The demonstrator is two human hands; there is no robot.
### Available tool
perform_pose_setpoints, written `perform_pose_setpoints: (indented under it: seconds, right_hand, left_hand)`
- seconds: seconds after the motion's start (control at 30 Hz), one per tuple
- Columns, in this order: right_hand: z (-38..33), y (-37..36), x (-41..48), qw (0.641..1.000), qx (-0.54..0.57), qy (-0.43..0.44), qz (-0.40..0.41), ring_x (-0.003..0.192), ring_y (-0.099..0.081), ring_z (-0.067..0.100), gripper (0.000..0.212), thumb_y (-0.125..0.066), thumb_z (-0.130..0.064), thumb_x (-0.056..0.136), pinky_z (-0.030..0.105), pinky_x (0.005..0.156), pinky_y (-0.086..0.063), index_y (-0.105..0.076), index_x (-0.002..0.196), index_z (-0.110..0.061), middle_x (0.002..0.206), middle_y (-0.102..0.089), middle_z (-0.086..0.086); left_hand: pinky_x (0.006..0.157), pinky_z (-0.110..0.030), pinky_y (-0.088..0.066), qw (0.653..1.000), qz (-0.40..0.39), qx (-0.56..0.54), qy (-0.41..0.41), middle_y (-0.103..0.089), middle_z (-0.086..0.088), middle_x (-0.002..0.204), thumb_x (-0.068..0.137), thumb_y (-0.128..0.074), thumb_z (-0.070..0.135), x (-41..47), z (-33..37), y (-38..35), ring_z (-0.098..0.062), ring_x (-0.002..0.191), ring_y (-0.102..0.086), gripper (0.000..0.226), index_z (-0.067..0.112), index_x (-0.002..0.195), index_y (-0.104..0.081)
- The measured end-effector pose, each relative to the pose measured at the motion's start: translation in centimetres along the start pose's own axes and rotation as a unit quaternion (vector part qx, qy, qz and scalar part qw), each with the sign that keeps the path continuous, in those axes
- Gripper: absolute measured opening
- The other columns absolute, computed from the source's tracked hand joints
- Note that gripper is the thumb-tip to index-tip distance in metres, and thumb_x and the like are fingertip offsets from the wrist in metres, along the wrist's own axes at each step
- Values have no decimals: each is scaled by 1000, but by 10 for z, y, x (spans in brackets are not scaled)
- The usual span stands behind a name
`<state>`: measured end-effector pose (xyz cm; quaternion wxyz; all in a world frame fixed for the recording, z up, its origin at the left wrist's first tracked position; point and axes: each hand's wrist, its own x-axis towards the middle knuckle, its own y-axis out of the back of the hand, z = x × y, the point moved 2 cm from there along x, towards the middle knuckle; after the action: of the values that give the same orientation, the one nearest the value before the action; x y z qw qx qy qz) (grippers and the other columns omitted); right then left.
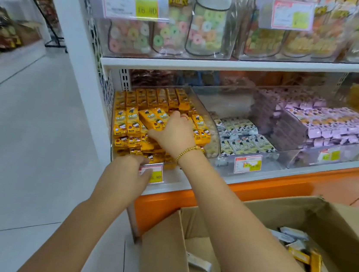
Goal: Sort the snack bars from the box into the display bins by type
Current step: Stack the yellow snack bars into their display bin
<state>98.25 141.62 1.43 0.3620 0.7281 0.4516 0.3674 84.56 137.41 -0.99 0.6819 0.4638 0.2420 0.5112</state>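
My right hand (172, 132) reaches into the clear left bin (208, 116) and holds a few yellow snack bars (151, 118) on top of the pile of yellow bars (127, 127) there. My left hand (133, 171) rests against the front of that bin, over its price label (155, 176). The middle bin holds white-and-grey bars (241, 139). Purple bars (324, 126) are stacked in the right bin. The open cardboard box (332, 224) at the bottom right holds loose yellow bars (314, 263) and white bars (199, 262).
Above is a shelf (227, 67) with clear tubs of ring candies (175, 29) and other sweets. An orange base (258, 188) runs under the bins. A tiled aisle floor (28, 128) lies to the left, with more shelving (3, 30) beyond.
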Motion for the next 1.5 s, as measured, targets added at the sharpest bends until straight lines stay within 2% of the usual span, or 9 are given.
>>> perform_pose_setpoints:
  seconds: [0.23, 0.37, 0.53, 0.6, 0.7, 0.87, 1.1, 1.3, 1.5]
  right_hand:
    - [9, -5, -9, 974, 218, 1, -62, 124, -46, 23, 67, -66, -38, 87, 32, 97, -39, -40, 140, -5, 136, -49, 11]
    - [54, 17, -52, 960, 265, 77, 49, 67, -47, 6, 16, -66, -23, 88, 17, 64, -38, -65, 87, -7, 75, -56, 0]
    - [154, -1, -132, 982, 158, 78, -63, 52, -42, 5, 34, -65, -25, 89, 16, 53, -30, -52, 59, -15, 54, -48, -4]
    - [205, -37, -164, 981, 88, 23, -170, 56, -49, 7, 28, -65, -23, 89, 16, 55, -34, -60, 66, -8, 60, -57, -1]
    - [271, -96, -222, 936, 57, -58, -343, 69, -57, 11, 17, -64, -19, 89, 22, 66, -44, -69, 80, -5, 78, -67, 3]
    - [307, -162, -304, 821, 36, -79, -564, 96, -63, 21, 27, -56, -9, 90, 22, 78, -48, -67, 115, -9, 107, -68, 5]
    - [291, -200, -323, 798, 126, -76, -585, 123, -51, 25, 69, -69, -9, 84, 30, 97, -43, -36, 145, -19, 138, -52, 8]
    - [273, -219, -325, 806, 122, -81, -573, 89, -50, 18, 56, -76, -23, 80, 29, 73, -41, -48, 126, -8, 104, -57, 10]
    - [286, -203, -324, 814, 69, -45, -575, 92, -58, 23, 37, -72, -30, 81, 37, 82, -51, -61, 110, -10, 104, -62, 9]
  left_hand:
    - [80, -24, -43, 999, 17, 22, -38, -67, -1, 117, 91, -56, 21, -17, -2, 3, -21, 105, -61, 31, 20, 122, -64]
    - [66, -30, -44, 997, 26, -44, -61, -68, 2, 76, 89, -63, 24, -34, 12, -5, -18, 74, -62, 15, 17, 77, -69]
    - [64, -30, -45, 986, -150, -26, -66, -65, 1, 70, 89, -61, 29, -58, 22, -79, -19, 70, -61, 21, 20, 70, -61]
    - [72, -26, -44, 968, -247, -21, -38, -68, 2, 91, 91, -59, 30, -79, 25, -116, -17, 89, -63, 10, 23, 88, -65]
    - [81, -22, -39, 923, -384, 1, 33, -58, -7, 128, 93, -57, 33, -116, 23, -163, -19, 115, -54, 46, 10, 132, -50]
    - [91, -23, -38, 884, -456, 56, 85, -44, -12, 143, 89, -61, 42, -141, 9, -201, -23, 126, -47, 85, 1, 148, -17]
    - [97, -34, -45, 885, -456, 23, 85, -55, -8, 131, 81, -72, 35, -135, 3, -211, -22, 117, -54, 67, 7, 135, -43]
    - [91, -30, -45, 886, -453, 37, 90, -53, -12, 133, 84, -70, 32, -132, 8, -211, -24, 116, -53, 63, 4, 133, -43]
    - [90, -31, -45, 886, -454, 45, 88, -52, -13, 133, 85, -69, 34, -133, 9, -210, -24, 117, -53, 63, 3, 133, -42]
